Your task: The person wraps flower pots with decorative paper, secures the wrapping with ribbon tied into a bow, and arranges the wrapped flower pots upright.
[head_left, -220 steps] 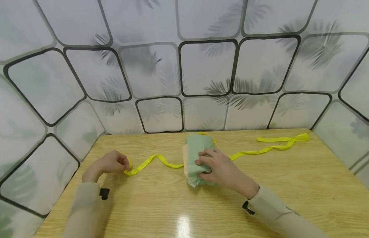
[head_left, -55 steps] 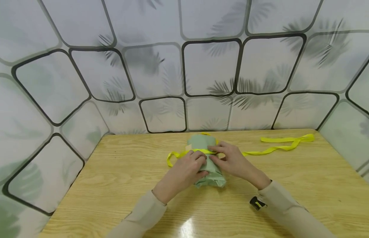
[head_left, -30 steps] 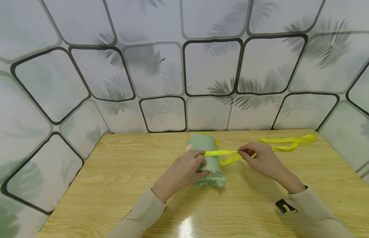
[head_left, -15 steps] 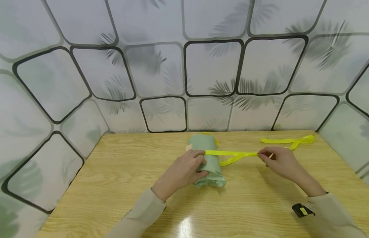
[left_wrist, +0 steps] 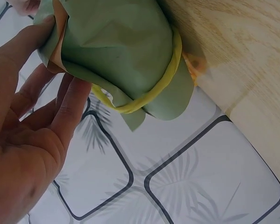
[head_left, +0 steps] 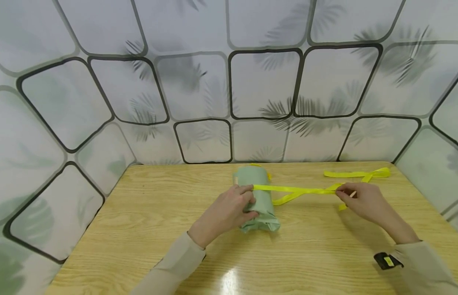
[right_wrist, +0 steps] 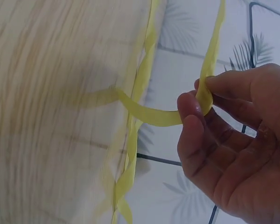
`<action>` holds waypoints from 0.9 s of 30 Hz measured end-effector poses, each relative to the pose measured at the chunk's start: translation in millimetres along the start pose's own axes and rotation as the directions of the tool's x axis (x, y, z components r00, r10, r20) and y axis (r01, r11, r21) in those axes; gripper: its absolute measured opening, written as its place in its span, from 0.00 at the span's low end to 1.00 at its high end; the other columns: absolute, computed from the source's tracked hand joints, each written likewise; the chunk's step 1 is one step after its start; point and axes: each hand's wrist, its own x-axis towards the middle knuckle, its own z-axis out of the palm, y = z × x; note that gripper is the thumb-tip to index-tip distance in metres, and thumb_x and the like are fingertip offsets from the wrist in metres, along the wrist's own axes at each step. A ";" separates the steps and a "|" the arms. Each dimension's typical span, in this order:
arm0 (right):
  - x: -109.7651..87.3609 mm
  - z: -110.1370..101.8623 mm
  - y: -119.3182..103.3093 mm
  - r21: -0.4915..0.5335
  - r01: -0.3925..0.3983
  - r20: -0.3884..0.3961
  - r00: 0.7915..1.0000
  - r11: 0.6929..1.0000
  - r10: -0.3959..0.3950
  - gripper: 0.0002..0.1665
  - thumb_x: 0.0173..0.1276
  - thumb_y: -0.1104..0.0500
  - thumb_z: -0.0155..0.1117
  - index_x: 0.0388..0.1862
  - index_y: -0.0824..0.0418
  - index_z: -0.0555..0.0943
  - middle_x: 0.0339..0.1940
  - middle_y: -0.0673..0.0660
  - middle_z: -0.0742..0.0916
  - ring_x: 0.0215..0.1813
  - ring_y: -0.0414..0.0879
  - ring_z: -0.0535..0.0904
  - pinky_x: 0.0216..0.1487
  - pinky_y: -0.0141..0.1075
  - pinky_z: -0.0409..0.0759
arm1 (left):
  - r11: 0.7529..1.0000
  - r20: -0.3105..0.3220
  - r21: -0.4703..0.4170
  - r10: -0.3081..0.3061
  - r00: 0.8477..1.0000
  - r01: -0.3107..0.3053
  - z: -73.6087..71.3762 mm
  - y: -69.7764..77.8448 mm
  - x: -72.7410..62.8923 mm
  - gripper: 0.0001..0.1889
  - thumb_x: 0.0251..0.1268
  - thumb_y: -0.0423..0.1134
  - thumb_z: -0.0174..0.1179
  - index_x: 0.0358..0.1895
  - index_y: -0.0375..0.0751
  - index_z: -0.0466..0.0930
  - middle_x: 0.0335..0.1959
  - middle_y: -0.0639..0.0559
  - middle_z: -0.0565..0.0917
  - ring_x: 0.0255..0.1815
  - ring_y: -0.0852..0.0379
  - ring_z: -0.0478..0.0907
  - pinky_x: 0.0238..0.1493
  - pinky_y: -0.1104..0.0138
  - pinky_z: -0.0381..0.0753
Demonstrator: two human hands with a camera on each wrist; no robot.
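A green paper-wrapped package (head_left: 253, 174) lies on the wooden table. My left hand (head_left: 226, 211) grips its near left side, thumb and fingers on the paper (left_wrist: 116, 46) in the left wrist view. Yellow ribbon (left_wrist: 164, 86) loops round the package there. Off to the right, my right hand (head_left: 365, 203) pinches the ribbon (head_left: 278, 188) between thumb and fingertips. That length runs taut across the package's top from the left fingertips. A short free tail (right_wrist: 151, 115) hangs from the pinch in the right wrist view.
Another stretch of ribbon (head_left: 285, 198) comes out from the package's right side and passes behind the right hand. Its far end (head_left: 356, 174) lies folded at the back right of the table (head_left: 158, 196). A patterned backdrop (head_left: 199, 141) rises behind the table.
Earlier my left hand held the ribbon out to the left and my right hand rested on the package. Now the left grips the package, while the right has drawn the ribbon over it rightwards.
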 end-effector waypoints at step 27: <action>8.4 10.0 -20.9 0.017 0.024 0.057 0.998 1.000 -0.025 0.15 0.73 0.59 0.67 0.53 0.66 0.86 0.51 0.71 0.88 0.32 0.46 0.86 0.26 0.35 0.78 | 0.993 0.036 -0.112 -0.019 0.999 0.023 5.3 -9.5 1.2 0.17 0.62 0.47 0.74 0.47 0.40 0.84 0.60 0.42 0.84 0.61 0.47 0.82 0.59 0.62 0.83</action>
